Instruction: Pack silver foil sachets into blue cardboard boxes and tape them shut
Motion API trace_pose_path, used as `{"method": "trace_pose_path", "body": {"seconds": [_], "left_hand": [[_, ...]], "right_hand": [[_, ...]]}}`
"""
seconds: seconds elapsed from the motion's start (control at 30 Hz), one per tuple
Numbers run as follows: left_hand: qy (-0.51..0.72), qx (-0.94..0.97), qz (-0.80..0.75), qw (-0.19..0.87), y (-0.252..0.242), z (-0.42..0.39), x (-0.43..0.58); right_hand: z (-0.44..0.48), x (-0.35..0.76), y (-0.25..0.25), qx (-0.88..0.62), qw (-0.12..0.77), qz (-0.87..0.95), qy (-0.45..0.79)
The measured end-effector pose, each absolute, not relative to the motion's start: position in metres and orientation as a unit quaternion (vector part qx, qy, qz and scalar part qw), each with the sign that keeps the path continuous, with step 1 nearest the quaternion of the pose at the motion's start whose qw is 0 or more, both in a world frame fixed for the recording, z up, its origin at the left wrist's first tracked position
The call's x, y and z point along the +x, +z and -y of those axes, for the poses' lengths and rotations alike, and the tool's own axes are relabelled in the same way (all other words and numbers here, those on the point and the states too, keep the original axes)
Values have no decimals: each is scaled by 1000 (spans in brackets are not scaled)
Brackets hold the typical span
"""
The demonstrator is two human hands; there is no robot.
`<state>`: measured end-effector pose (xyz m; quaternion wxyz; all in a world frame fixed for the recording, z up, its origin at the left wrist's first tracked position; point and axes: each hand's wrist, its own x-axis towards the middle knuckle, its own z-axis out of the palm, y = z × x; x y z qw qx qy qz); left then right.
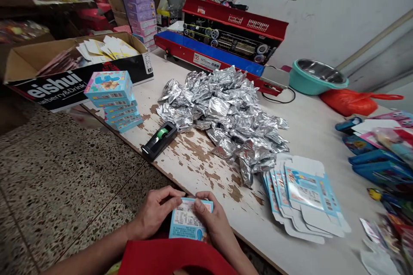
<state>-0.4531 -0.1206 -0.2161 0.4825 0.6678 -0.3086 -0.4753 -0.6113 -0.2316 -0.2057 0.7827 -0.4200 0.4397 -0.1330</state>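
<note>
Close to my body, below the table's near edge, I hold a small light-blue printed carton between both hands. My left hand has its fingertips pinched at the carton's upper left corner. My right hand wraps the upper right side, its thumb lying on the printed face. A red garment covers the carton's lower end. On the table ahead lies a big heap of silver foil packets. To the right, flattened blue-and-white cartons are fanned in a pile. A black tape dispenser with green tape sits near the edge.
Filled blue boxes are stacked at the left edge, beside a cardboard box holding papers. A red sealing machine stands at the back. A teal basin, a red bag and assorted packages occupy the right.
</note>
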Motion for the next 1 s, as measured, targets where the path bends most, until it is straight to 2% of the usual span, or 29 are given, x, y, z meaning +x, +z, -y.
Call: {"method": "trace_pose_path", "body": {"seconds": [0.07,0.17,0.2,0.37,0.43,0.8,1.0], "left_hand": [[-403,706,297,500,-215,120,-428],[-184,814,249,491,-214,123,-369],[-161,828,248,476,-214,124,-350],[-347,785,255,446,-215,133,-301],[-377,768,226,465,-213,138,-301],[-331,666,89,662,-219,136,-336],[-357,609,49,706,-223,132,-336]], "right_hand": [[236,-604,-201,-406,798,-429,-120],[247,-595,-196,-441,770,-438,-147],[249,-594,-196,-451,762,-438,-154],[251,-591,-209,-460,774,-412,-138],[249,-591,-213,-455,780,-410,-131],[247,-588,-206,-436,765,-445,-160],[248,-587,-210,-432,769,-439,-169]]}}
